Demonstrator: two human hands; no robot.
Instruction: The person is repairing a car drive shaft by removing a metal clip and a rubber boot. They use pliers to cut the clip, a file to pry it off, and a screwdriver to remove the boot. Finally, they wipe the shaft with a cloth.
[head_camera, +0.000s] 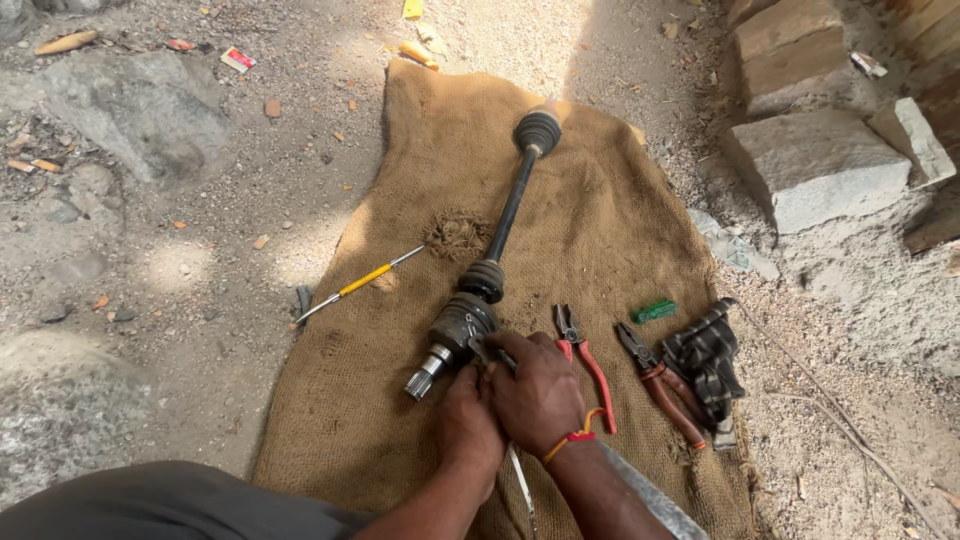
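We press both hands together at the near end of the drive shaft (500, 225), which lies lengthwise on the burlap sack (590, 230). Our right hand (540, 390) curls its fingers (515, 348) down onto the dark joint (462, 325), closed against it, covering a thin metal tool whose end shows below our wrists. Our left hand (470, 425) sits tucked just behind, fingers hidden, so we cannot tell how they stand. The splined stub (420, 378) pokes out just left of our fingertips. Red-handled pliers (585, 365) lie just right of them; a second pair (660, 385) farther right. A yellow-handled screwdriver (358, 283) rests well apart to the left.
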